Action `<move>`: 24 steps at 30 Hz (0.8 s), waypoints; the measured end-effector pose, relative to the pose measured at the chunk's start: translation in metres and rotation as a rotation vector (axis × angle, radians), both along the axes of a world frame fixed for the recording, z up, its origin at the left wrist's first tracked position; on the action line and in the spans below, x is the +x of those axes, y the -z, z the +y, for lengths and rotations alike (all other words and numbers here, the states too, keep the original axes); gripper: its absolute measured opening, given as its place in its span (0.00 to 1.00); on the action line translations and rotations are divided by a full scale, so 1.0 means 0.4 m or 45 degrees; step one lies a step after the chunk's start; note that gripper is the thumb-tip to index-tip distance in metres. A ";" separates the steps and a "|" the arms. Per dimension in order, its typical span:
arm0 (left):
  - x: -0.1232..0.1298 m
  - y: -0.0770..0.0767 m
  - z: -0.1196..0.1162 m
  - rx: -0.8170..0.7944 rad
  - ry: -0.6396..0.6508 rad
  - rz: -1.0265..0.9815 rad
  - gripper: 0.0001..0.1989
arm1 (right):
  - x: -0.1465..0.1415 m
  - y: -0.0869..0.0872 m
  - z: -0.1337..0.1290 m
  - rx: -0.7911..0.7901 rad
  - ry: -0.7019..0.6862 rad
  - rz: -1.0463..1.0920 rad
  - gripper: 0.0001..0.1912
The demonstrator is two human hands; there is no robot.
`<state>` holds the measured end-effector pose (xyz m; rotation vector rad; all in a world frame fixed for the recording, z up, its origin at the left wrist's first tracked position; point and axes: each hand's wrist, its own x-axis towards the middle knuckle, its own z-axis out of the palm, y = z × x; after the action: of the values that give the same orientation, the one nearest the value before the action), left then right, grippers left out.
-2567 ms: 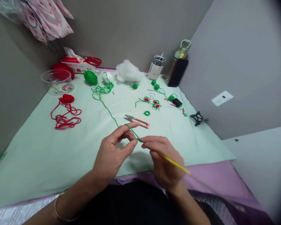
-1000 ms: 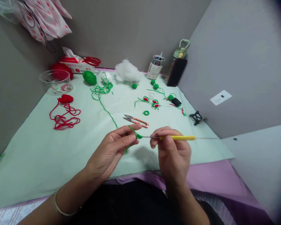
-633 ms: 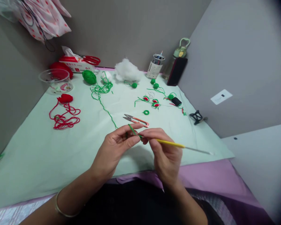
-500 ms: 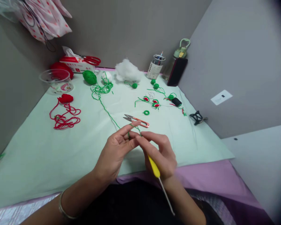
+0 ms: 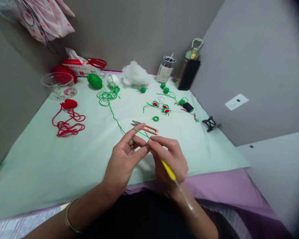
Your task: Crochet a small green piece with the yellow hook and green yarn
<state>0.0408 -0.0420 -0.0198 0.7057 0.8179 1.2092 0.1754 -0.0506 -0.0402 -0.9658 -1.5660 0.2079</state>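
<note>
My left hand (image 5: 124,157) has green yarn (image 5: 117,122) looped over its raised index finger and round another finger. Its thumb and middle finger pinch close to the hook tip, where the work is mostly hidden by fingers. In my right hand (image 5: 170,157) is a crochet hook (image 5: 168,170) with a yellow grip, its metal tip pointing up and left at the strand. The hook's long metal tail slants down toward my forearm. Just beyond the fingertips lie thread snips (image 5: 151,129) with orange handles. The yarn runs back to a green ball (image 5: 95,81).
Red yarn (image 5: 71,121) lies left, near a clear plastic tub (image 5: 62,91). White stuffing (image 5: 136,74), a pen tin (image 5: 165,70) and a phone (image 5: 189,75) stand along the back. Small red-and-green crochet pieces (image 5: 165,111), a green ring (image 5: 155,119) and a black clip (image 5: 209,124) lie right.
The crochet hook has swung so its tail points further right, and its tip now shows above the fingers. My left index finger has shifted slightly left and up with the yarn.
</note>
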 end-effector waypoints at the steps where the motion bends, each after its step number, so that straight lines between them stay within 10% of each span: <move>1: 0.003 0.001 -0.002 -0.002 0.003 -0.006 0.28 | -0.004 0.004 -0.001 0.041 0.021 -0.004 0.17; 11: -0.007 -0.005 0.006 -0.058 0.111 -0.028 0.16 | 0.014 -0.014 0.023 -0.425 -0.352 0.647 0.08; 24: -0.027 -0.012 0.012 -0.133 0.127 -0.031 0.15 | 0.032 -0.033 0.012 -0.353 -0.347 0.813 0.10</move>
<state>0.0301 -0.0373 -0.0151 0.6384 0.8105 1.0761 0.1880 -0.0456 -0.0269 -0.7823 -1.0794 0.8570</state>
